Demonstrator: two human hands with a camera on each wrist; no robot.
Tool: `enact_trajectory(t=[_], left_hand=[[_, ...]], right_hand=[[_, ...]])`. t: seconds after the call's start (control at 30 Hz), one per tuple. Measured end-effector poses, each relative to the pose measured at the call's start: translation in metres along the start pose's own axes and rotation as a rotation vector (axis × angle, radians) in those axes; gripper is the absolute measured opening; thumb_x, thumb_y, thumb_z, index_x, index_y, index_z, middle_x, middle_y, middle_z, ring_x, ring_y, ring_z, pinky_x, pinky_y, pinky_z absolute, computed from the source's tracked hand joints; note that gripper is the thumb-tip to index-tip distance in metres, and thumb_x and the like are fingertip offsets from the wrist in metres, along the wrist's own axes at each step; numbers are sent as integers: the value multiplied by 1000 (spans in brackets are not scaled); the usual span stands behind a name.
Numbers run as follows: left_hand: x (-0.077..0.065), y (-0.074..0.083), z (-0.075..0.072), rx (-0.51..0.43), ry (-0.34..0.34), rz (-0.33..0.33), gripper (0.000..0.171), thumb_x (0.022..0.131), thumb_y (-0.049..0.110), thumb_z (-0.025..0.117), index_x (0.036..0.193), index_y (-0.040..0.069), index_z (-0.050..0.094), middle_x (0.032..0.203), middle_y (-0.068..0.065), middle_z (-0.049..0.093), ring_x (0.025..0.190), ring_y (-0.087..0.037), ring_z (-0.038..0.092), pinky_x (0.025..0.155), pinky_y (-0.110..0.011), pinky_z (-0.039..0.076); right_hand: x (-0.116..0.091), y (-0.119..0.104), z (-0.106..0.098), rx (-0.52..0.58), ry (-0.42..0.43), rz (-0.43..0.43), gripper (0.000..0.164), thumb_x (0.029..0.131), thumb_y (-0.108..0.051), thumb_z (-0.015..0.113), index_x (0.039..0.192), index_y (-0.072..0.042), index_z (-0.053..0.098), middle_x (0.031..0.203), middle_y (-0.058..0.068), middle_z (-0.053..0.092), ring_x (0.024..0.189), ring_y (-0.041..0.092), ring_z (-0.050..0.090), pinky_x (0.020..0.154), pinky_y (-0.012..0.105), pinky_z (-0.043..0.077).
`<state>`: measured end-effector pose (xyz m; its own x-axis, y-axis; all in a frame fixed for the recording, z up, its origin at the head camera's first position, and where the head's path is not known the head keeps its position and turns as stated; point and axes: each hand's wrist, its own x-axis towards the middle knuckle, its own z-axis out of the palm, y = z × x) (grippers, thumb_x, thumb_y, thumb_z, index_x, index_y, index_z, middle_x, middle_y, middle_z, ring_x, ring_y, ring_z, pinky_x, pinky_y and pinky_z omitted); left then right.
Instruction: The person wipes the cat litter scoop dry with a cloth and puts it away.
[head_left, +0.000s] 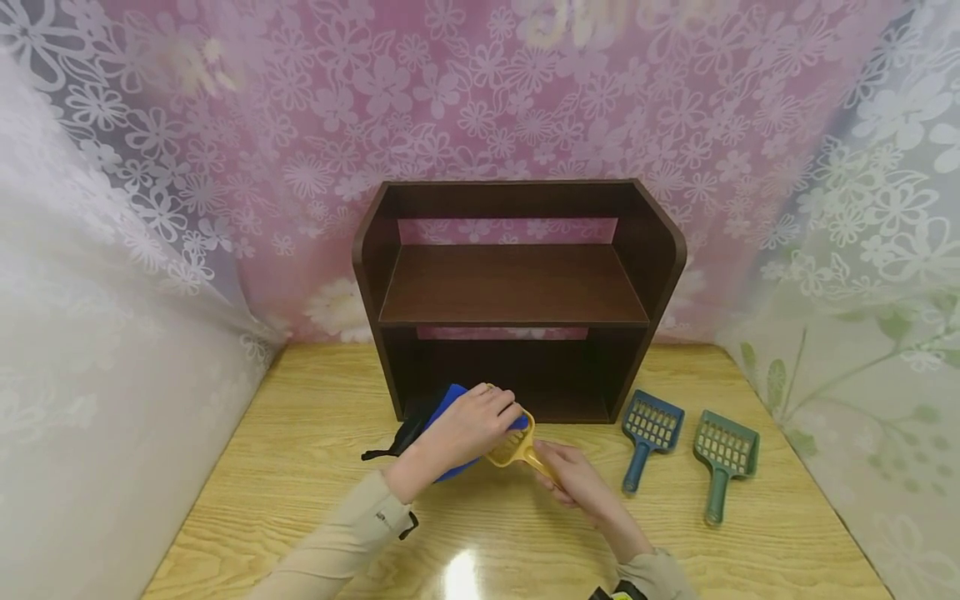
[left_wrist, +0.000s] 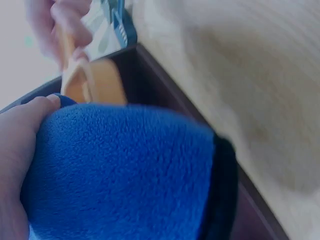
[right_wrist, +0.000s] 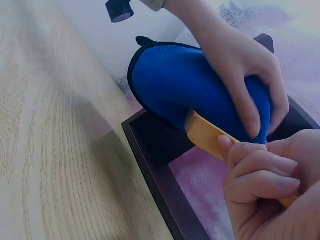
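My left hand (head_left: 472, 423) grips a blue plush cloth (left_wrist: 120, 170) with black trim, fingers and thumb closed over its folded end. The cloth lies against the slotted head of a yellow litter scoop (head_left: 504, 454) and covers part of it. By the handle, my right hand (head_left: 573, 479) holds this scoop, fingers curled round it. In the right wrist view the side wall of the scoop (right_wrist: 207, 137) shows just below the cloth (right_wrist: 170, 80). Both hands are in front of the shelf's lower opening.
A dark brown two-tier shelf (head_left: 517, 283) stands at the back of the wooden table (head_left: 300, 500). To the right lie a blue litter scoop (head_left: 638, 468) and a green litter scoop (head_left: 717, 496), handles toward me. Flowered curtains (head_left: 480, 100) enclose the back and sides.
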<state>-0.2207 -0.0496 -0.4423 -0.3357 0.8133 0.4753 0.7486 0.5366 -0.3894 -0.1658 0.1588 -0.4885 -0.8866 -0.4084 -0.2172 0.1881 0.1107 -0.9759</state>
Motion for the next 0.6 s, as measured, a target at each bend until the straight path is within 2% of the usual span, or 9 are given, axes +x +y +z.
enact_trajectory(t=[0.13, 0.27, 0.47, 0.6], left_hand=[[2, 8, 11, -1, 34, -31, 13, 89, 29, 61, 94, 17, 63, 97, 3, 61, 85, -13, 58, 77, -28, 40], [4, 12, 19, -5, 27, -92, 17, 90, 36, 57, 95, 20, 63, 98, 4, 62, 83, -13, 58, 72, -29, 37], [9, 13, 22, 28, 40, -151, 21, 89, 38, 58, 100, 21, 62, 98, 5, 61, 81, -11, 60, 70, -28, 36], [9, 8, 22, 76, 55, -178, 22, 86, 36, 62, 101, 21, 61, 99, 4, 61, 78, -10, 60, 65, -26, 35]], right_hand=[[1, 1, 2, -10, 21, -16, 56, 97, -46, 37, 117, 5, 49, 60, -1, 40, 34, 4, 23, 33, 19, 22], [1, -1, 3, -7, 17, -25, 56, 98, -43, 35, 116, 8, 48, 60, 0, 39, 34, 3, 24, 33, 19, 23], [-6, -15, 5, -13, 6, -47, 48, 101, -32, 30, 118, 9, 49, 61, 1, 39, 34, 2, 25, 34, 18, 24], [-11, -22, 8, -28, 3, -55, 47, 102, -31, 30, 116, 8, 51, 60, 1, 39, 33, 2, 26, 34, 18, 24]])
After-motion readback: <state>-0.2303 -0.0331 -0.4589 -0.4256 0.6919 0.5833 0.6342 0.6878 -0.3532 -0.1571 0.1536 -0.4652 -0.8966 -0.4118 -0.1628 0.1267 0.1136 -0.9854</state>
